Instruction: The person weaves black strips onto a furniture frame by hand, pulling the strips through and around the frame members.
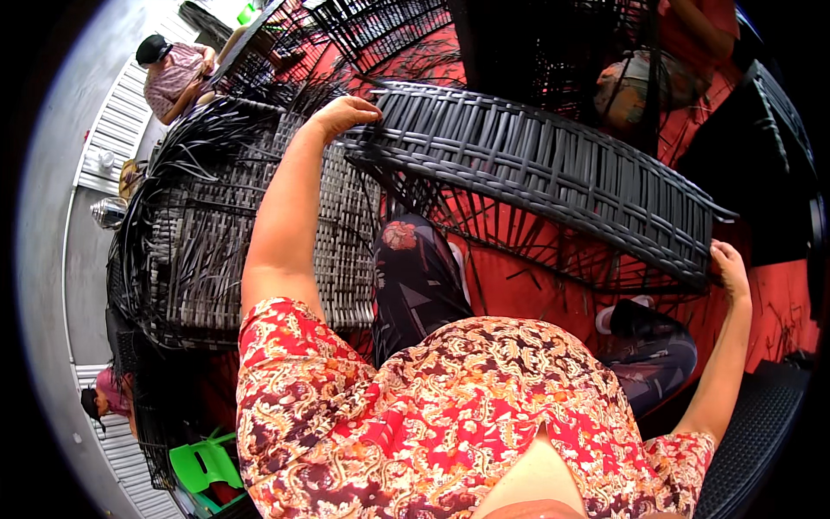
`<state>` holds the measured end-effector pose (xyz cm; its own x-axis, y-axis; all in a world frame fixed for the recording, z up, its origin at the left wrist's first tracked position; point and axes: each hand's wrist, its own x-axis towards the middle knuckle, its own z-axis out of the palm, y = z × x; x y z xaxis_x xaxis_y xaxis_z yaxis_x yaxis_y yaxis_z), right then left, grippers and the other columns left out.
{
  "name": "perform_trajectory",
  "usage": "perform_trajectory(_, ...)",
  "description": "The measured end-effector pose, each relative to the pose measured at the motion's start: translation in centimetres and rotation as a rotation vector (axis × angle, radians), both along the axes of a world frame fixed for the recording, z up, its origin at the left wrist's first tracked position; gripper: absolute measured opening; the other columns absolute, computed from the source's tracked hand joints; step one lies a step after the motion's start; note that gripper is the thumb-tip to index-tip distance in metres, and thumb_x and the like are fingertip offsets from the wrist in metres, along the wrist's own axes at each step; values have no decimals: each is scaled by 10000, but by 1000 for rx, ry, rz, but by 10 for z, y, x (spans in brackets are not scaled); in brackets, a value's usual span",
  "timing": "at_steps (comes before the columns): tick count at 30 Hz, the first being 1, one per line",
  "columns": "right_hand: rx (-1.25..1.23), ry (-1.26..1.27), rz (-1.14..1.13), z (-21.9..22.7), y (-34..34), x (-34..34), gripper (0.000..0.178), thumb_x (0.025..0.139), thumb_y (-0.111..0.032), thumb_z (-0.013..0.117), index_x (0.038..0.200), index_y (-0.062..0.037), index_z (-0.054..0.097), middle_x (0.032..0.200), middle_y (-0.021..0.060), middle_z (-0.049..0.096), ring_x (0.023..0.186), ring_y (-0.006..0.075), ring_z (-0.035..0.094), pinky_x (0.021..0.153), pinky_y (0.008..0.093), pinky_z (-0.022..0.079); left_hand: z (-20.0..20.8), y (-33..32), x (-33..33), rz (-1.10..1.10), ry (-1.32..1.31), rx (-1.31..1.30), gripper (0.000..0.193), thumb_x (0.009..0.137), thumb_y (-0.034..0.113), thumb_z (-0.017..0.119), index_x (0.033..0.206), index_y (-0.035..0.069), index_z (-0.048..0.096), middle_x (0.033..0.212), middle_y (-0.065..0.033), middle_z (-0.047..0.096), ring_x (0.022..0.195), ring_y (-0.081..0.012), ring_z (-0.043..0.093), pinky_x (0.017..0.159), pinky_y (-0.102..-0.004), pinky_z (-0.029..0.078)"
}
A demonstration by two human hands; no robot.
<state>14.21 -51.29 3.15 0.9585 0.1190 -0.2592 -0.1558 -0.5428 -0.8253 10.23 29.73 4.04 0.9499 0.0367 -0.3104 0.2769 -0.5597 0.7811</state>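
Note:
A long dark grey wicker frame [536, 169] slants in front of me from upper left to lower right. Its near side is closely woven with upright strips between braided bands. Below that, thin dark rods and strands show against the red floor. My left hand [350, 115] grips the frame's upper left corner, fingers bent over the edge. At the opposite, lower right end, my right hand [731, 266] has its fingers closed on the rim; its fingertips are partly hidden. A loose strand end [726, 214] sticks out above the right hand.
A large grey woven piece [251, 233] with bristling loose strands stands to my left. Dark strips litter the red floor [501, 285]. Other people [177, 73] sit at far left and upper right [648, 86]. A green plastic chair [207, 467] is at lower left.

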Motion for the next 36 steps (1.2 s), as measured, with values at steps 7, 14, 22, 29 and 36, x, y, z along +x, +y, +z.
perform_trajectory(7, 73, 99, -37, 8, -9, -2, 207, 830, -215, 576, 959, -53, 596, 806, -46, 547, 621, 28, 444, 560, 182, 370, -10, 39, -12, 47, 47, 147, 260, 733, 139, 675, 966, 24, 667, 895, -55, 658, 826, -144, 582, 800, -284, 436)
perform_trajectory(14, 66, 53, -42, 11, -7, -7, 113, 783, -173, 569, 847, -89, 607, 705, -80, 494, 529, 8, 347, 473, 177, 273, -25, 48, -17, 59, 79, 33, 288, 779, 171, 654, 1045, 60, 651, 956, -31, 650, 860, -111, 563, 807, -257, 422)
perform_trajectory(22, 53, 68, -32, 40, 23, -23, 457, 801, -274, 592, 1160, 4, 535, 1035, 34, 570, 913, 112, 496, 769, 245, 388, -15, 36, 4, -75, 34, 369, 315, 823, 260, 606, 1018, 12, 605, 940, -54, 629, 856, -135, 565, 787, -270, 434)
perform_trajectory(29, 129, 92, -191, 57, 37, -16, 89, 840, -180, 580, 801, -101, 588, 1213, 35, 526, 788, 63, 462, 725, 224, 375, -34, 65, 19, 82, -52, -138, 141, 791, 100, 605, 906, 20, 618, 990, -25, 609, 854, -101, 517, 796, -232, 382)
perform_trajectory(36, 252, 56, -213, 56, 43, 1, 151, 841, -133, 580, 927, -9, 587, 919, 25, 592, 847, 100, 510, 827, 247, 382, -77, 89, 46, 243, -210, -98, 230, 823, 132, 577, 1017, 8, 590, 833, 44, 546, 736, -46, 462, 706, -182, 366)
